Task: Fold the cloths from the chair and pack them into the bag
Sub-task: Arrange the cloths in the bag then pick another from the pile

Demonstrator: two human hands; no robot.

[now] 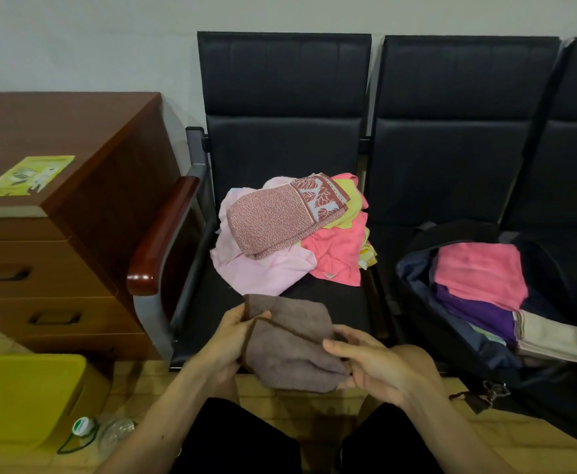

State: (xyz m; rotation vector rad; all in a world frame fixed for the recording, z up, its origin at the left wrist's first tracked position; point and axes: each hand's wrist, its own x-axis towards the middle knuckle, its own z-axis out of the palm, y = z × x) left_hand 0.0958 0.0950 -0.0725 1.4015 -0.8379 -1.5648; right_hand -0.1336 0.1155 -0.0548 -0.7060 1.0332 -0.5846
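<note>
I see left hand and right hand both gripping brown cloth over chair front edge.

On your left you have a brown wooden desk with stacked drawers, set against a pale wall. A green leaflet lies flat on its top. Below it, on the tiled floor, a yellow plastic container sits just beside a clear plastic bottle lying on its side.
</note>
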